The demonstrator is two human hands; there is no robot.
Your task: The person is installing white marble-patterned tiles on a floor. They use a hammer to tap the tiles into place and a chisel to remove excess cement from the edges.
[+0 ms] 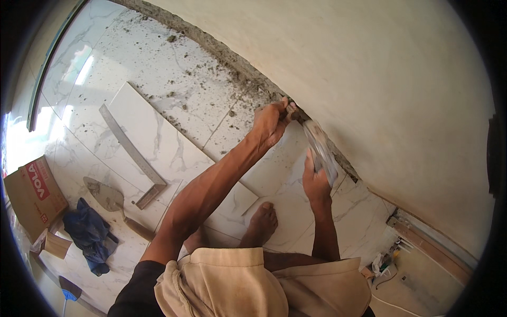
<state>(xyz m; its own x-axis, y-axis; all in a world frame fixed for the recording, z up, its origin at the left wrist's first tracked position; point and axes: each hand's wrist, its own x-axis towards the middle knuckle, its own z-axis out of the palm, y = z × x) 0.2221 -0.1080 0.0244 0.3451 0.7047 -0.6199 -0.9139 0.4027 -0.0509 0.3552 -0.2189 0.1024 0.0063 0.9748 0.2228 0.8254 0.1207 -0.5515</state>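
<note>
My left hand (273, 119) is closed at the rough strip (229, 63) along the wall's foot, around a small dark object I cannot make out. Just below and to its right, my right hand (317, 179) grips a grey tool (323, 148), smeared by motion, whose upper end is close to my left hand. Grey crumbs of mortar are scattered over the marbled white floor tiles (211, 95) beside the strip. A loose tile (153, 116) lies left of my left forearm, with a metal square (127, 142) along it.
At left are a trowel (105, 193), cardboard box (34, 195), dark blue cloth (87, 238) and blue-handled tool (71, 290). My bare foot (261, 224) is below my hands. A plain wall (396, 84) fills the upper right; small items (385, 264) and cable lie lower right.
</note>
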